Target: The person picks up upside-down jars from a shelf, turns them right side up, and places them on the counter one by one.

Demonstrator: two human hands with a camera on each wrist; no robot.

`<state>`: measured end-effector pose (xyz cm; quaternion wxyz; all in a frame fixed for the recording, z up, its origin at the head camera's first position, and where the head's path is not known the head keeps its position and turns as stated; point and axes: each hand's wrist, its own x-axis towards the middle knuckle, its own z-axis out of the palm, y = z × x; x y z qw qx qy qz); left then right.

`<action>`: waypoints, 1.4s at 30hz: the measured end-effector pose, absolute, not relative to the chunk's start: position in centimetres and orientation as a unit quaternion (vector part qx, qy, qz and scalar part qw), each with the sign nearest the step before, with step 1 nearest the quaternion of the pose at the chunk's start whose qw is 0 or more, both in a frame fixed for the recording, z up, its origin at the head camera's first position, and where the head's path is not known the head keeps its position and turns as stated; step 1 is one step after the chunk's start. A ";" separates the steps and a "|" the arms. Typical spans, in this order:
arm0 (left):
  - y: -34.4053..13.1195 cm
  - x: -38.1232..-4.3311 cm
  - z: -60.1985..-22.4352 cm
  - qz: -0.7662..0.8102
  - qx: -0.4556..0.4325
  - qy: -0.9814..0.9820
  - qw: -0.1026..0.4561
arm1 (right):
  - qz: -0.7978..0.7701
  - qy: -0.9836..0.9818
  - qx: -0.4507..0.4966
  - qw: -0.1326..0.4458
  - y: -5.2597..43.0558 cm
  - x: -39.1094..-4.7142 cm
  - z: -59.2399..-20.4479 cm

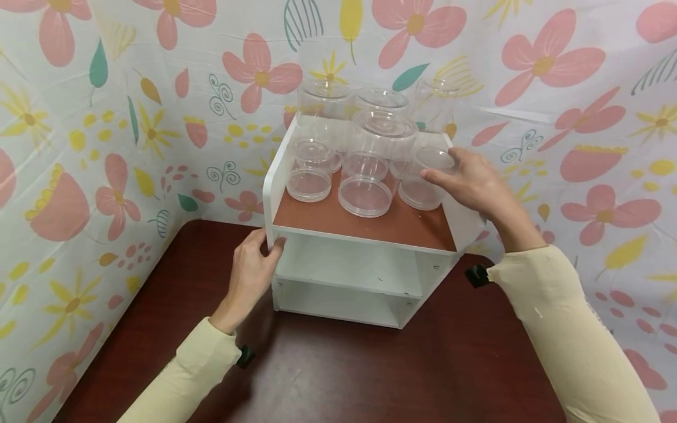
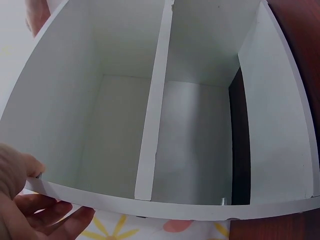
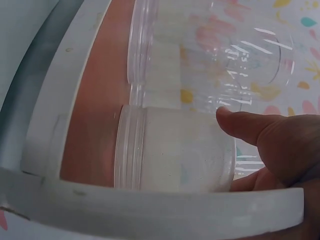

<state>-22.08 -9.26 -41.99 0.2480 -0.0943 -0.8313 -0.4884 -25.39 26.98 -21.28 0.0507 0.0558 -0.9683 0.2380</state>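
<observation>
A small white shelf unit (image 1: 365,235) with a brown top board stands on the table. Several clear plastic jars (image 1: 365,197) are set on that board, some stacked on others. My left hand (image 1: 251,267) grips the unit's left side panel (image 2: 165,210), thumb inside and fingers outside. At the right front, my right hand (image 1: 478,182) holds the upper end of a short clear jar (image 3: 175,150), whose lower rim sits at the brown board. In the right wrist view the thumb lies along the jar's near side, and the other fingers are partly hidden behind the side panel.
Two lower compartments (image 2: 120,125) of the unit face me. A dark red-brown table (image 1: 317,376) lies under it. Floral fabric (image 1: 254,111) hangs close behind and along the sides. Taller stacked jars (image 1: 383,126) crowd the spot left of my right hand.
</observation>
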 end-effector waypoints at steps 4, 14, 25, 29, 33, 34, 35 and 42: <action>-9.2 -22.0 -41.9 -0.489 -0.100 -0.830 0.250 | 0.237 -0.969 0.051 0.037 27.1 -25.4 -21.2; -9.1 -22.0 -41.8 -0.489 -0.097 -0.829 0.254 | 0.248 -0.966 0.044 0.061 27.1 -25.1 -21.2; -9.1 -22.0 -41.9 -0.487 -0.094 -0.831 0.254 | 0.320 -0.926 0.071 0.186 27.1 -24.0 -21.9; -9.2 -22.0 -42.1 -0.486 -0.097 -0.831 0.255 | 0.355 -0.912 0.068 0.192 27.2 -23.2 -22.1; -9.2 -22.0 -42.1 -0.486 -0.098 -0.829 0.258 | 0.399 -0.897 0.058 0.179 27.4 -22.5 -22.0; -9.2 -22.0 -42.1 -0.485 -0.098 -0.830 0.258 | 0.411 -0.893 0.054 0.173 27.4 -22.3 -21.9; -9.2 -22.0 -42.2 -0.485 -0.097 -0.830 0.256 | 0.418 -0.892 0.049 0.166 27.5 -22.1 -21.9; -9.1 -21.9 -42.0 -0.485 -0.092 -0.832 0.252 | 0.430 -0.893 0.016 0.133 27.8 -20.5 -21.2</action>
